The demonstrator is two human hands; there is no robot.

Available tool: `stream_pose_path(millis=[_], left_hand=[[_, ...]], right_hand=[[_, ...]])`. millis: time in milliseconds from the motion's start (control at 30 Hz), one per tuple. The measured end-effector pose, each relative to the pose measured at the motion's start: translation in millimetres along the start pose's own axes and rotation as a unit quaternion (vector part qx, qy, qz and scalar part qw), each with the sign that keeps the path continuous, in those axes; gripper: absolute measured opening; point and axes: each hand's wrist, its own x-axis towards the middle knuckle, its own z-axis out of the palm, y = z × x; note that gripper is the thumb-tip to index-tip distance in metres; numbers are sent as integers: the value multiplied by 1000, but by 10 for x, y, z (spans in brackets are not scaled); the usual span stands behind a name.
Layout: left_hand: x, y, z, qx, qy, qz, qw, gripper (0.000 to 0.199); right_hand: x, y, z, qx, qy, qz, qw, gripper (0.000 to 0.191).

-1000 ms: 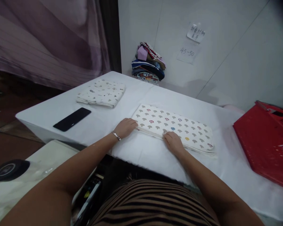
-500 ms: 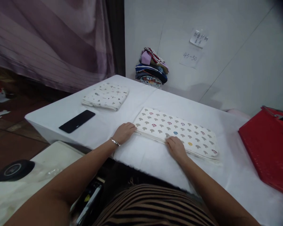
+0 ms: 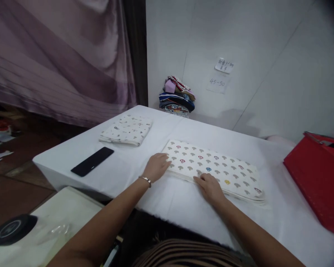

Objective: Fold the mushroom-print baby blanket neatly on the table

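Note:
A folded white cloth (image 3: pixel 211 168) with grey mushroom prints and a few coloured ones lies in a long, flat, layered strip on the table. At its left end, my left hand (image 3: pixel 156 167) rests with fingers stretched out over the edge. My right hand (image 3: pixel 211 188) touches the middle of the front edge, fingers partly bent and slightly apart. Neither hand lifts the cloth. Farther left lies a second folded white cloth (image 3: pixel 127 129) with small scattered prints, apart from my hands.
A black phone-like slab (image 3: pixel 92 161) lies on the white-covered table (image 3: pixel 128 168). A red container (image 3: pixel 317 181) stands at the right. Stacked folded fabrics (image 3: pixel 176 97) sit beyond the far edge, by the wall. A pale surface at lower left holds a round black object (image 3: pixel 13 229).
My left hand has moved slightly right and its fingers reach further over the cloth's end. The right hand's fingers have loosened a little at the front edge. The view has tilted upward.

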Motion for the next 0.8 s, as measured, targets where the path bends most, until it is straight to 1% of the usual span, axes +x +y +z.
stream_pose_path(millis=[33, 100, 200, 233, 300, 400, 433, 467, 500, 533, 600, 633, 667, 700, 733, 800], left_hand=[[36, 58, 62, -3, -2, 19, 1000, 35], [84, 122, 205, 14, -36, 29, 999, 42], [103, 88, 389, 55, -105, -1, 993, 53], [104, 56, 431, 63, -120, -6, 991, 55], [114, -10, 485, 73, -132, -7, 989, 59], [156, -70, 515, 88, -141, -8, 986, 62], [172, -78, 517, 93, -145, -7, 985, 63], [187, -83, 518, 98, -148, -7, 984, 63], [198, -85, 518, 103, -151, -4, 983, 64], [206, -86, 519, 108, -153, -1, 982, 64], [212, -88, 523, 118, -157, 3, 980, 65], [211, -90, 527, 123, -158, 3, 980, 65], [207, -93, 530, 127, -159, 4, 979, 65], [203, -97, 533, 131, -159, 4, 979, 65], [200, -102, 535, 134, -161, 3, 978, 65], [207, -109, 527, 135, -174, -1, 975, 66]], right_hand=[[2, 0, 9, -2, -2, 1, 1000, 32], [-5, -4, 30, -2, -3, 3, 1000, 32], [-39, -30, 36, 15, 6, 16, 1000, 34], [-55, -38, 22, 29, 12, 21, 999, 33], [-89, -22, -36, 69, 19, 21, 997, 32], [-178, 142, -182, 118, 26, 26, 992, 31], [-231, 236, -238, 116, 31, 44, 992, 32], [-301, 343, -292, 101, 35, 76, 991, 33], [-385, 455, -341, 76, 32, 122, 989, 36], [-479, 564, -381, 47, 17, 179, 983, 39], [-674, 745, -428, 0, -46, 295, 954, 49], [-759, 807, -434, -12, -82, 339, 937, 54], [-830, 849, -430, -16, -112, 368, 923, 58], [-881, 872, -420, -15, -134, 384, 913, 61], [-912, 881, -407, -12, -145, 390, 909, 62], [-924, 879, -395, 0, -149, 394, 907, 63]])
